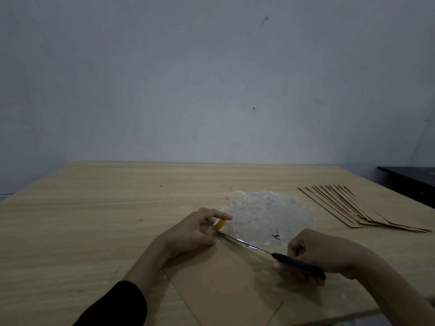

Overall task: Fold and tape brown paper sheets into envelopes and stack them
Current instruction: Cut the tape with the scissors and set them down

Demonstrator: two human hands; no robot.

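- Left hand: rested at the far corner of the work piece, with thumb and fingers pinching the yellow tape roll.
- Right hand: wrapped around the black handles of the scissors.
- Scissors: the blades reached left across the far edge of the paper, their tips just beside the roll. I could not tell whether the blades were parted.
- Brown paper sheet: lay flat on the table between my hands, near the front edge, and looked already folded. The tape on it was too faint to make out.
- Finished envelopes: lay fanned in a loose stack on the table's right side, well apart from the work piece.
- Whitish rough patch: marked the table surface just beyond the scissors.
- Step in hand, as I judged it: taping, at the point of cutting the strip free from the roll.
- Next move called for: closing the blades close to the roll, keeping the paper pinned, then smoothing the cut end down before adding the envelope to the stack.
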